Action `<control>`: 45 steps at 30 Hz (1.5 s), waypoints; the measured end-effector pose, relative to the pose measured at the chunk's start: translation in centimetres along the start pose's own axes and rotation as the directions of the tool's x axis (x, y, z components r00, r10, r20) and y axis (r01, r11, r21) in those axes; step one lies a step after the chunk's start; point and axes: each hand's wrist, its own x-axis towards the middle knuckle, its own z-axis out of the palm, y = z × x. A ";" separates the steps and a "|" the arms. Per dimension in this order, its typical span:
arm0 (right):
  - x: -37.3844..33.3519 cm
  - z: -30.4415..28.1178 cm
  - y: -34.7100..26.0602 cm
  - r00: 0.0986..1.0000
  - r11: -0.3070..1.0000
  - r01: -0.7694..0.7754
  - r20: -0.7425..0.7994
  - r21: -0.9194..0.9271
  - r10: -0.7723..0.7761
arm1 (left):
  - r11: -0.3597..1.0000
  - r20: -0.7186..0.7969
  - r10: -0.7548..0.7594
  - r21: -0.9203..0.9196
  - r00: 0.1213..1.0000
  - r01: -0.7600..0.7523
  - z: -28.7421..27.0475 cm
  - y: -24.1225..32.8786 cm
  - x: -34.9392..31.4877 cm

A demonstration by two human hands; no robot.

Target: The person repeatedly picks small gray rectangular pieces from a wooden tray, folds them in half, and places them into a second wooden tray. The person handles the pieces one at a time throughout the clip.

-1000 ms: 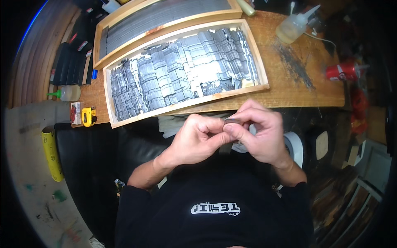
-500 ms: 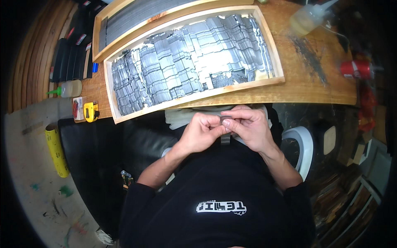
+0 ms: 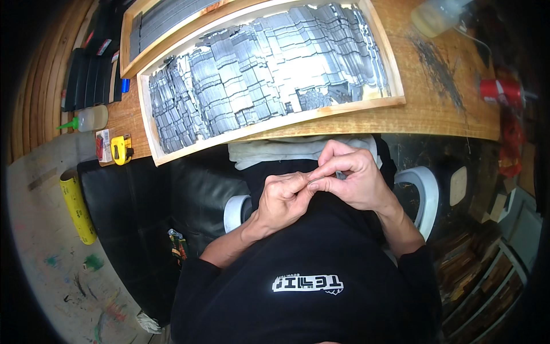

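My left hand (image 3: 285, 198) and my right hand (image 3: 358, 179) meet over my lap, just in front of the table edge. Both are closed, fingertips pinched together on a small dark strip (image 3: 312, 180), of which only a thin sliver shows. Fingers cover most of it. Beyond them on the table lies a shallow wooden tray (image 3: 229, 142), filled with overlapping rows of thin dark grey strips (image 3: 235, 74). A darker broken patch of strips sits near its front right.
Behind stands a second wooden tray (image 3: 166, 47). At left are a green-tipped bottle (image 3: 91, 118), a yellow tape measure (image 3: 121, 150) and a yellow roll (image 3: 78, 206). At right are a red can (image 3: 501, 92), another squeeze bottle (image 3: 433, 18) and a white chair arm (image 3: 427, 200).
My hands have come slightly closer to my body, and the left has turned so its knuckles face up. The strip shows less between the fingers. The view has shifted a little.
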 end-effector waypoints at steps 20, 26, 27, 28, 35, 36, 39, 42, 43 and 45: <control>-0.3 -0.1 0.5 0.999 0.998 -0.005 -0.047 0.070 0.008 | 0.965 0.066 -0.255 -0.044 0.965 0.258 -0.4 1.1 0.5; 0.5 0.4 2.1 0.927 0.766 -0.264 -0.066 0.585 0.370 | 0.522 0.477 -0.453 -0.543 0.753 0.658 -2.2 0.2 5.4; 1.0 0.7 2.4 0.921 0.722 -0.239 -0.085 0.649 0.381 | 0.461 0.498 -0.422 -0.602 0.758 0.652 -2.3 -0.4 5.9; 1.3 0.8 2.3 0.922 0.719 -0.236 -0.081 0.654 0.378 | 0.476 0.526 -0.414 -0.570 0.742 0.670 -2.6 -0.7 6.1; 0.4 2.1 2.1 0.949 0.983 -0.120 -0.274 0.141 0.155 | 0.741 0.454 -0.325 -0.423 0.829 0.522 -3.1 -2.6 4.8; 0.2 2.5 0.8 0.955 0.998 -0.061 -0.290 0.010 0.061 | 0.814 0.414 -0.284 -0.372 0.865 0.445 -3.3 -2.3 4.5; -0.8 3.0 0.9 0.957 0.992 0.030 -0.282 -0.119 -0.063 | 0.925 0.241 -0.186 -0.283 0.952 0.252 -2.8 -0.6 3.0; -1.0 2.7 0.2 0.965 0.972 0.117 -0.206 -0.204 -0.159 | 0.985 0.297 -0.086 -0.115 0.951 0.125 -3.6 -0.7 2.4; -1.0 2.7 0.1 0.969 0.975 0.114 -0.196 -0.188 -0.151 | 0.985 0.265 -0.064 -0.137 0.962 0.104 -3.3 -0.7 2.1; -1.1 2.7 -0.1 0.974 0.981 0.109 -0.178 -0.161 -0.138 | 0.982 0.200 -0.018 -0.180 0.980 0.055 -3.0 -0.7 1.7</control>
